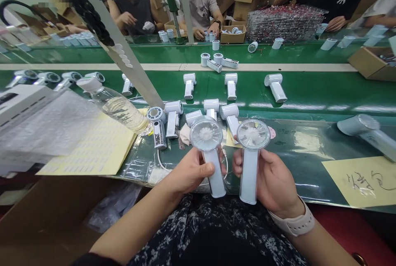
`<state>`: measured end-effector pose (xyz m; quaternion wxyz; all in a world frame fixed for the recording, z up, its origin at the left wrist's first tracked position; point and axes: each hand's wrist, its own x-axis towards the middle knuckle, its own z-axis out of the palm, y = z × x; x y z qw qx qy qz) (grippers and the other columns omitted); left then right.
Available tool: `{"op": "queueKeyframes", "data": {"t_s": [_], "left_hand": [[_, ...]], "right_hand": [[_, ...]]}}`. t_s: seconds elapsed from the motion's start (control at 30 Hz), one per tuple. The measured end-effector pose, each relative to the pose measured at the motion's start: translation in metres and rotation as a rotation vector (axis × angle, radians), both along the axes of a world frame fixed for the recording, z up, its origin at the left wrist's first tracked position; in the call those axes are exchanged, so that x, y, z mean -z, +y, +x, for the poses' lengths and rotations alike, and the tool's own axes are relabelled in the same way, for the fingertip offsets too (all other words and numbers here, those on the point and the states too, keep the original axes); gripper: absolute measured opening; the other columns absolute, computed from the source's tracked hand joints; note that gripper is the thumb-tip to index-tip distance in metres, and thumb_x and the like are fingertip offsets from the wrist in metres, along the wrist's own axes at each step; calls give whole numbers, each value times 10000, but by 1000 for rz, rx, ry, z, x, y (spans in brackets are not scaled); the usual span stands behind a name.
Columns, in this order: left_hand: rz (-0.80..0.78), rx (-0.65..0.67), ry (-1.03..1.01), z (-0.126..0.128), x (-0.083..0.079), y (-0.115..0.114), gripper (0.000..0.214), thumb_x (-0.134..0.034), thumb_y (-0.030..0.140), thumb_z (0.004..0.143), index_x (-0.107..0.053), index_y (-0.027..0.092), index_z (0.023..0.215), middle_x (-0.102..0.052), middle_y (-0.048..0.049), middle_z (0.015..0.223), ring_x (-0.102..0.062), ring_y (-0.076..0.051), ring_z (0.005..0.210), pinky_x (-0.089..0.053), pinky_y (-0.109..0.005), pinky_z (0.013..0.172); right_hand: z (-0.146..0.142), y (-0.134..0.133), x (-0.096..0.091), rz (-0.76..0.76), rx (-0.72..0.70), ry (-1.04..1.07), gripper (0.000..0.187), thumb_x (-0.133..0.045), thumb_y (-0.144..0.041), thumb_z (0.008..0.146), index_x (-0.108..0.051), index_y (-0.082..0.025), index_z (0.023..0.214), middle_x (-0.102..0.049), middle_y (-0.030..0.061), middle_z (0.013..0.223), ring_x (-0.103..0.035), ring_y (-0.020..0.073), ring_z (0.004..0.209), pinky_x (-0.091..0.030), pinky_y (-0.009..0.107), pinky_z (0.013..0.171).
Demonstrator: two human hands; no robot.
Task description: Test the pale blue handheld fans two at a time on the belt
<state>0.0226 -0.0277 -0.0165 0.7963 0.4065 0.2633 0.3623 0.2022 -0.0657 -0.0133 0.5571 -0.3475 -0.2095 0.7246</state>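
Note:
My left hand [198, 169] is closed round the handle of a light-blue handheld fan [214, 175], its round clear-fronted head tilted up toward me. Beside it, my right hand [274, 177] grips a second handheld fan [249, 175] of the same look, also upright. The two fans are apart, with a narrow gap between their heads. Just behind them on the bench lie several more fans, among them one with a dark shiny panel [160, 134] and a white cable. Part of each hand's fingers is hidden behind the handles.
A clear bottle [120, 111] leans at the left over yellow sheets [89, 150]. A slanted metal post [123, 51] rises there. Fans lie along the green conveyor [161, 82]. Handwritten yellow paper [361, 181] and a bagged fan [371, 130] are at right. Several people sit across.

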Motion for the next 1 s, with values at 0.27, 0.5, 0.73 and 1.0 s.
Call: {"op": "queueKeyframes", "data": {"t_s": [0.27, 0.5, 0.73, 1.0], "left_hand": [[-66, -18, -24, 1, 4, -1, 500, -608, 624, 855, -631, 131, 939, -669, -68, 820, -660, -164, 728, -561, -292, 694], [-33, 39, -112, -1, -6, -5, 397, -720, 219, 860, -571, 217, 1228, -721, -83, 1124, -732, -247, 978, -572, -392, 870], [25, 57, -43, -1, 3, -3, 590, -824, 350, 762, -539, 241, 1267, -714, -118, 1216, -731, -283, 1029, -591, -432, 887], [83, 27, 20, -1, 4, -2, 621, -846, 438, 705, -509, 227, 1182, -725, -132, 1197, -731, -282, 1023, -608, -449, 856]], "right_hand": [[-2, 1, -3, 3, 3, 55, 314, -576, -497, 841, -680, -201, 822, -644, 39, 694, -548, 165, 559, -474, 281, 545], [8, -1, 6, 86, 105, 12, 240, -633, -451, 812, -727, -236, 865, -699, 53, 758, -646, 218, 683, -559, 337, 622], [6, -2, 9, 11, 197, 11, 253, -629, -419, 856, -725, -278, 1043, -778, 58, 929, -725, 262, 845, -612, 404, 685], [1, -1, 6, -69, 287, 18, 258, -620, -276, 886, -700, -259, 1131, -762, 32, 813, -695, 193, 680, -595, 304, 564]]}}
